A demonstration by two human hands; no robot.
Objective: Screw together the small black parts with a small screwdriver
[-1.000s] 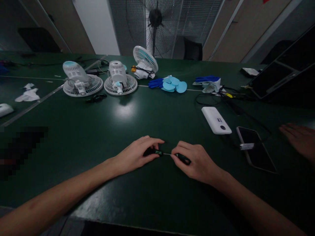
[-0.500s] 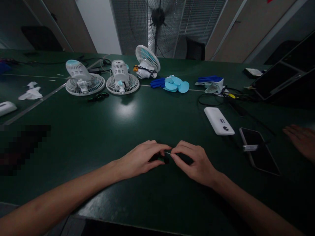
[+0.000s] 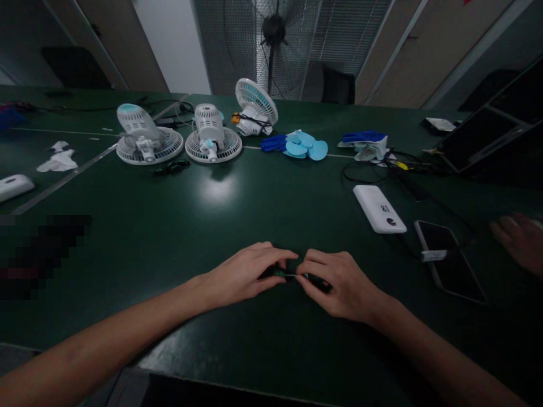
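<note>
Your L hand pinched PCB; your R hand gripped driver, tip at PCB; PCB looked light, stiff, prob. fragile; edges seemed best hold

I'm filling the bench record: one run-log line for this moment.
left hand: curled around small green piece; right hand: grips dark-handled tool, shaft toward piece; nearby: phone

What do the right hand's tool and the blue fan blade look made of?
Tool handle: probably plastic or rubber, black; too dark to settle. Tool shaft: likely smooth metal, from its pale glint. Blue fan blade: likely moulded plastic, smooth, with even colour and rounded lobes.
</note>
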